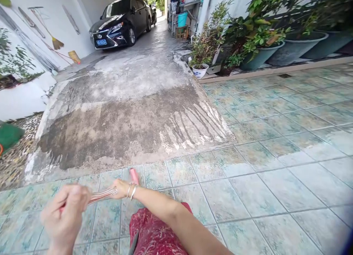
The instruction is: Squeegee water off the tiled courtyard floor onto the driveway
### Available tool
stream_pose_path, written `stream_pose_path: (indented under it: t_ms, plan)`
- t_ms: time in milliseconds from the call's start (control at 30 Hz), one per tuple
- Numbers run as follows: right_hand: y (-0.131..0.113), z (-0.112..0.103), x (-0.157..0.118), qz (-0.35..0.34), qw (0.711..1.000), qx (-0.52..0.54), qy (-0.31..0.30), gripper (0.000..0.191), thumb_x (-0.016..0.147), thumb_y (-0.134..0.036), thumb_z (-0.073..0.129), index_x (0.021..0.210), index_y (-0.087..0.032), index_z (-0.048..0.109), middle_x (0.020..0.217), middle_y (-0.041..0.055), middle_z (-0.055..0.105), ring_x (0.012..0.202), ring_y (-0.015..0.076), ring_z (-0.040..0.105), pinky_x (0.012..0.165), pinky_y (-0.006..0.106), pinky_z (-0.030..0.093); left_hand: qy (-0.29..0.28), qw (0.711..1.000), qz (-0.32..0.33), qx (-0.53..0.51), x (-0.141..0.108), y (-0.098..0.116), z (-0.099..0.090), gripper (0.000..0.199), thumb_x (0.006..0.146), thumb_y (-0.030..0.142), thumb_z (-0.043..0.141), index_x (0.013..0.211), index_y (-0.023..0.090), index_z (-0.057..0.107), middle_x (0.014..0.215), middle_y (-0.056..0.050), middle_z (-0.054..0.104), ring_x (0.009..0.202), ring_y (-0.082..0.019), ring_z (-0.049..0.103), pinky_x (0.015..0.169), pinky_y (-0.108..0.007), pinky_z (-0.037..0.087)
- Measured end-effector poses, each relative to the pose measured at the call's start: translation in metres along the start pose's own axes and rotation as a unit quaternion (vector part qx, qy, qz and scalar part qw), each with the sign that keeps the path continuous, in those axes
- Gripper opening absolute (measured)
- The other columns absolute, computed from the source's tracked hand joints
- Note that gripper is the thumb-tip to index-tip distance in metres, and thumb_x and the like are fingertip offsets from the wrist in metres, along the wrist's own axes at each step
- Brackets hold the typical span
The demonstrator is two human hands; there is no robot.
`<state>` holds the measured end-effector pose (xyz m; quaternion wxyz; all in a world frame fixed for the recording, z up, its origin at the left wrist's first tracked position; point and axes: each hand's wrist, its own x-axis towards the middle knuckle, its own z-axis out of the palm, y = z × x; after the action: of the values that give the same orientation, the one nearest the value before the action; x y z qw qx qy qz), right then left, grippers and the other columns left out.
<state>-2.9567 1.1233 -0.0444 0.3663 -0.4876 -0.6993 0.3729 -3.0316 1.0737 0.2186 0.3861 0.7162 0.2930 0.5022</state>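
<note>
At the lower left is my left hand, blurred, its fingers closed round one end of a striped red and white cord bundle. The bundle stretches level to my right hand, which is closed on its other end and wears two bangles at the wrist. Just beyond my right hand, a pink object shows over the tiles; what it is cannot be made out. Red patterned cloth lies below my right forearm, with a dark narrow thing against it.
Green tiled floor meets a rough concrete ramp. A dark car is parked beyond. Potted plants line the right side; a broom hangs on the left wall. A green object sits at the left edge.
</note>
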Motion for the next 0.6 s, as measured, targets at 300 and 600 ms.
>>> stream_pose_path:
  t_ms: [300,600]
  plan:
    - [0.015,-0.076,-0.027,0.172,0.981,-0.071,0.054,0.038,0.069,-0.01,0.068,0.048,-0.021,0.037,0.045,-0.0102,0.025,0.05,0.0098,0.038,0.053,0.023,0.031,0.002,0.979,-0.02,-0.203,0.052,-0.043,0.025,0.037,0.087,0.018,0.068,0.056,0.016,0.048,0.043,0.007,0.041,0.035,-0.008,0.039,0.043,-0.025,0.032]
    - [0.022,-0.111,-0.054,0.242,0.955,-0.044,0.165,0.04,0.068,-0.008,0.07,0.049,-0.021,0.036,0.046,-0.0115,0.025,0.05,0.0079,0.033,0.053,0.023,0.029,-0.162,0.942,-0.049,-0.29,0.083,-0.041,0.065,0.043,0.093,0.024,0.066,0.054,0.015,0.05,0.044,0.005,0.042,0.037,-0.01,0.044,0.043,-0.027,0.039]
